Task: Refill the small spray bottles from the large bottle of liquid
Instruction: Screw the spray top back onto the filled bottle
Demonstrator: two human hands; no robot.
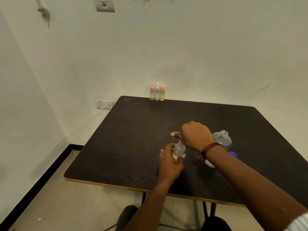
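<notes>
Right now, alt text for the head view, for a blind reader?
A left hand grips a small spray bottle at a dark table while the right hand is over its pink cap. To their right stands an uncapped large bottle; three small spray bottles line the far edge.

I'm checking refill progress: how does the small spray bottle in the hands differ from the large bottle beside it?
The small spray bottle is slim; the large bottle is much wider. The small spray bottle wears a purple top; the large bottle's neck is open. The left hand grips the small one; no hand holds the large one. Both are clear.
</notes>
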